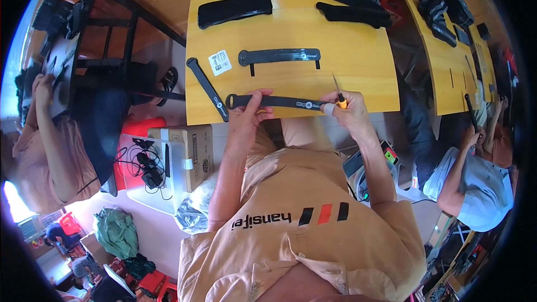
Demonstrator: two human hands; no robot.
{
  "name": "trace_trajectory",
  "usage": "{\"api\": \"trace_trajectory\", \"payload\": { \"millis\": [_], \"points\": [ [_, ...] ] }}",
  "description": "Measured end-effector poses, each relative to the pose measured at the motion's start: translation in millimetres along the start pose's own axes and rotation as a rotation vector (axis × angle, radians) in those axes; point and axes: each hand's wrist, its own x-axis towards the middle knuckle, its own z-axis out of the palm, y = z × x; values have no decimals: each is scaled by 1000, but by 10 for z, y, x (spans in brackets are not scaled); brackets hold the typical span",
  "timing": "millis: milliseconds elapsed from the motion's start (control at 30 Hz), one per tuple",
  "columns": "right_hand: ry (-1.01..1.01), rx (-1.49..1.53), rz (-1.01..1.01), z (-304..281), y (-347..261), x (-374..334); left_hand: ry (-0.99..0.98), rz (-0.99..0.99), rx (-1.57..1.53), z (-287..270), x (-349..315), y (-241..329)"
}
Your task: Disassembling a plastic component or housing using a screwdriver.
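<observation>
A black strap [279,101] with a ring-like loop at its left end is stretched level between my hands at the table's near edge. My left hand [249,116] pinches it near the loop. My right hand [349,114] grips its other end, along with a yellow-handled tool [342,100] whose thin metal point sticks up and away from me. A white cover sits on one right fingertip. Just beyond lies another black strap [279,56], with two short black strips [252,70] below it. A third strap [207,88] lies slanted on the left, beside a white label sheet [220,62].
On the yellow table [358,72], a black strap stack [235,9] lies far left and more black straps [355,5] far right. A clear bin [151,173] of cables and a cardboard box [193,154] stand left below. People work at tables on both sides.
</observation>
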Motion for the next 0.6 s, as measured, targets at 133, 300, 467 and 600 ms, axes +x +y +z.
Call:
{"api": "trace_trajectory", "payload": {
  "millis": [133, 300, 467, 600],
  "points": [
    [77, -43, -27, -72, 118, 153, 94, 6, 65, -248, 117, 53],
    [136, 7, -47, -104, 181, 393, 127, 18, 161, -395, 354, 117],
    [105, 214, 46, -151, 175, 621, 102, -26, 153, -436, 615, 247],
    [156, 153, 45, -114, 185, 794, 178, 38, 312, -398, 771, 253]
  ]
}}
